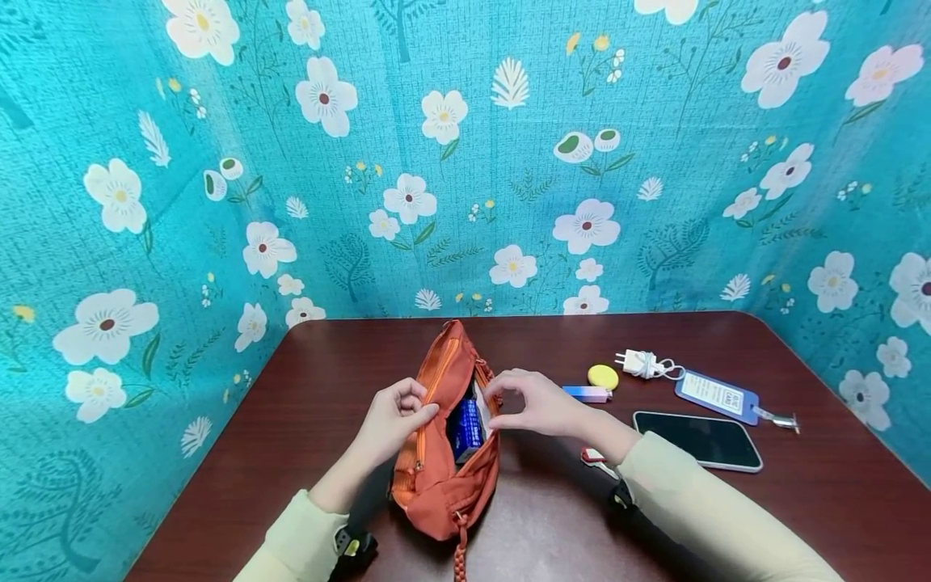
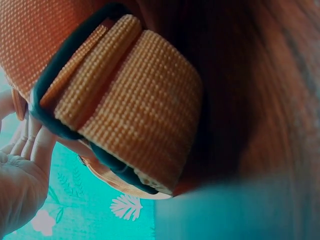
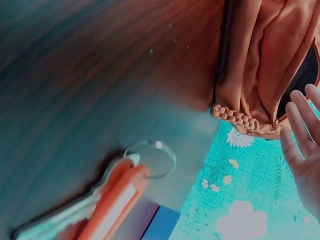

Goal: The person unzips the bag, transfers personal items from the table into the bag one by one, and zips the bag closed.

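An orange-red fabric bag (image 1: 447, 380) lies lengthwise on the table, its top opening spread. Inside shows a blue packet (image 1: 465, 428) with light lettering, and beside it a white flat thing (image 1: 481, 411), mostly hidden by the bag's side. My left hand (image 1: 393, 416) pinches the bag's left side between thumb and curled fingers. At the right rim, my right hand (image 1: 534, 404) has thumb and forefinger bent around the white thing. Its fingers (image 3: 300, 120) overlap the dark opening in the right wrist view. An orange strap (image 2: 145, 85) with a dark buckle fills the left wrist view.
On the right lie a phone (image 1: 698, 440), a blue card holder (image 1: 716, 396), a white charger (image 1: 640, 364), a yellow round thing (image 1: 603, 377) and a blue-pink stick (image 1: 587, 394). Keys with a red tag (image 3: 112, 202) lie under the right forearm. A flowered curtain (image 1: 465, 162) surrounds the table (image 1: 327, 347).
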A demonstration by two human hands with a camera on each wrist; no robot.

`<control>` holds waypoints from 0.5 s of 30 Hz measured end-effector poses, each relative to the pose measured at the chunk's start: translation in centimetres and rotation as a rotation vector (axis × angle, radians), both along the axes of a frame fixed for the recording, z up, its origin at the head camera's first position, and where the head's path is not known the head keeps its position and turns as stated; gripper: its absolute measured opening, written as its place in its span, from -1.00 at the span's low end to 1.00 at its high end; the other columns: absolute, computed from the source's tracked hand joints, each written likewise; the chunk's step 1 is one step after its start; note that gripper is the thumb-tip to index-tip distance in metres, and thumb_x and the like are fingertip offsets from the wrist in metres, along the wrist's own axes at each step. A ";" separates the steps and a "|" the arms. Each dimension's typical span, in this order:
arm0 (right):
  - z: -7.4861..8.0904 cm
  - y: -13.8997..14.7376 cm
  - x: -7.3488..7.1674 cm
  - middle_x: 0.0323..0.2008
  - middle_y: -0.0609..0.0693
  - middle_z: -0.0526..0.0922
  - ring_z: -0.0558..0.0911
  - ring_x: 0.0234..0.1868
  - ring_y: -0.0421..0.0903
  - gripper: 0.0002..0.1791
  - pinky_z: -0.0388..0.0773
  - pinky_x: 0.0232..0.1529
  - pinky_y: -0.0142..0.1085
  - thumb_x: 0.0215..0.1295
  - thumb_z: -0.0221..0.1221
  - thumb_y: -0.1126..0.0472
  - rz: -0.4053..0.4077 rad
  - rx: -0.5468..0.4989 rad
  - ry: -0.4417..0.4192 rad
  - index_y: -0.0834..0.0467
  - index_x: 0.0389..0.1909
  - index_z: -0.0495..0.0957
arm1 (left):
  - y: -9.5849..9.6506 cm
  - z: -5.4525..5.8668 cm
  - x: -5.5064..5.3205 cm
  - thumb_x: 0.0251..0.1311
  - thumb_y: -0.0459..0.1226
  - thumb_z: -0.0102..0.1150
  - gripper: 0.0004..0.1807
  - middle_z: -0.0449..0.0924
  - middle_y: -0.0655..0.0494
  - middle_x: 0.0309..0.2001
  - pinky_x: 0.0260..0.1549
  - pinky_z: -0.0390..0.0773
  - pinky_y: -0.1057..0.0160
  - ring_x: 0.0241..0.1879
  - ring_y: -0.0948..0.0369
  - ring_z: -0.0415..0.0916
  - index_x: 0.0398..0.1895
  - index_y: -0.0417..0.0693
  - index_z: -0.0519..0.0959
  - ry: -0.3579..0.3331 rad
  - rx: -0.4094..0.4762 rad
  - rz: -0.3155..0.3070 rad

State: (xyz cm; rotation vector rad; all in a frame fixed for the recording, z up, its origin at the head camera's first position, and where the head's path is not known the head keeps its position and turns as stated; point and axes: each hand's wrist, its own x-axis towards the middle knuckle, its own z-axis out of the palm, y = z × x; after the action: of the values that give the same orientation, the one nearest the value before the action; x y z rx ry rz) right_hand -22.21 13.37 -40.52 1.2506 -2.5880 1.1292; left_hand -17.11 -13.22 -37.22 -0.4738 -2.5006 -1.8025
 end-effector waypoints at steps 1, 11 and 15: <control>0.1 0.1 0.0 -0.12 -0.05 0.63 0.57 -0.07 -0.01 -0.61 0.51 -0.04 -0.02 0.09 0.43 0.09 -0.004 -0.005 -0.005 0.14 -0.07 0.62 | 0.0 0.0 0.0 0.16 -0.48 0.27 -0.85 0.42 0.10 -0.60 -0.62 0.29 0.40 -0.65 0.31 0.28 -0.34 -0.32 0.46 0.000 -0.002 -0.001; 0.4 2.3 -0.1 -0.17 -0.13 0.63 0.59 -0.10 -0.03 -0.61 0.51 -0.04 0.03 0.11 0.41 0.04 -0.047 -0.007 0.023 0.11 -0.08 0.61 | -0.2 -0.2 -0.2 0.16 -0.47 0.27 -0.85 0.44 0.12 -0.60 -0.63 0.31 0.40 -0.64 0.31 0.32 -0.34 -0.31 0.45 -0.009 -0.001 -0.012; 0.7 3.3 -0.2 -0.16 -0.19 0.62 0.60 -0.09 0.00 -0.62 0.51 -0.03 0.02 0.11 0.40 -0.01 -0.075 0.003 0.000 0.03 -0.08 0.60 | -0.2 -0.3 -0.2 0.16 -0.47 0.27 -0.85 0.44 0.11 -0.60 -0.63 0.31 0.40 -0.64 0.30 0.31 -0.33 -0.31 0.45 -0.006 -0.003 -0.015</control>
State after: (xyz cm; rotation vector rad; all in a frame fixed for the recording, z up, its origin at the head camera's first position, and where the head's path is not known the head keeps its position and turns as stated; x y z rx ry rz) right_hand -22.42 16.64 -39.86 1.1430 -2.6134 1.1121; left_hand -17.32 -13.46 -37.49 -0.4884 -2.5114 -1.8080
